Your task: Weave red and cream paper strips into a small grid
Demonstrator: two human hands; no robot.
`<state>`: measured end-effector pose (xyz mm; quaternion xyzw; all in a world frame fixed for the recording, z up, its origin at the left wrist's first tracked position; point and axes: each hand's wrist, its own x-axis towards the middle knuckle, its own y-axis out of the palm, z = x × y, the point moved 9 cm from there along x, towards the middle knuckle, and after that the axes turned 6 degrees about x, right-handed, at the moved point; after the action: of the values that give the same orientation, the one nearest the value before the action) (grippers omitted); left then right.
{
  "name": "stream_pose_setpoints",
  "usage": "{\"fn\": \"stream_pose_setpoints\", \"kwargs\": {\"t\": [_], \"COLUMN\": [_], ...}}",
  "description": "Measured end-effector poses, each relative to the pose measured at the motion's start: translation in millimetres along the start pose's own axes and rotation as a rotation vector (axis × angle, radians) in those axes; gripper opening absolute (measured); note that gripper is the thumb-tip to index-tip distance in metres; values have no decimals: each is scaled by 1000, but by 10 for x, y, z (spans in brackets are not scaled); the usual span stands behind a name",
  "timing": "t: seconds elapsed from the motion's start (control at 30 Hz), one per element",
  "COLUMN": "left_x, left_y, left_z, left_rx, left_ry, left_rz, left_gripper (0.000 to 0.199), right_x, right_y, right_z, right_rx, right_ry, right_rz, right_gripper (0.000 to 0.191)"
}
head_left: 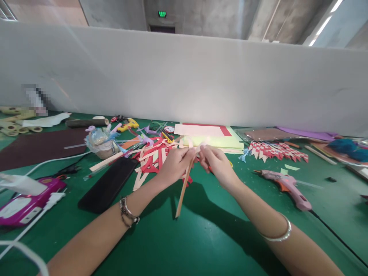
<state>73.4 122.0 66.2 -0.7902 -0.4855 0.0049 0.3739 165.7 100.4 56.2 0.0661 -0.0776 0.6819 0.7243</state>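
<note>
The left hand pinches the tan strip hanging below it, the right hand a pale strip end beside it above the desk; light, even tension should prevent kinks.

magenta power strip: left, near black case | brown sheet: flat, behind strip | blue bundle: far right | green sign: lit, above white partition
</note>
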Motion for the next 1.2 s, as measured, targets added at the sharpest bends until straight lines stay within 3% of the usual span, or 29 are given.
{"fn": "stream_pose_setpoints", "kwargs": {"t": [0.17, 0.33, 0.4, 0.47, 0.6, 0.87, 1.03, 1.2], "left_x": [-6, 3, 6, 8, -10, -1, 1, 5], "left_y": [-83, -136, -103, 0, 132, 68, 21, 129], "left_z": [-73, 38, 99, 101, 10, 43, 164, 137], "left_rx": [158, 54, -59, -143, -155, -45, -189, -256], "left_ry": [89, -18, -80, -99, -49, -36, -201, -190], "left_rz": [-115, -165, -124, -11, 132, 34, -15, 111], "left_gripper": [43, 44, 46, 47, 44, 49, 47, 48], "right_x": [-22, -28, -23, -14, -2, -2, -13, -8], "right_y": [150, 137, 104, 49, -32, 121, 91, -21], "right_z": [17, -39, -53, -55, -49, -3, -22, -19], "right_rx": [-78, -38, -20, 16, 69, -13, -28, 25], "right_ry": [-25, 10, 4, -12, -22, -26, -17, -40], "right_rz": [111, 93, 65, 16, -54, 73, 51, -45], "right_gripper": [42, 40, 39, 38, 38, 37, 37, 37]}}
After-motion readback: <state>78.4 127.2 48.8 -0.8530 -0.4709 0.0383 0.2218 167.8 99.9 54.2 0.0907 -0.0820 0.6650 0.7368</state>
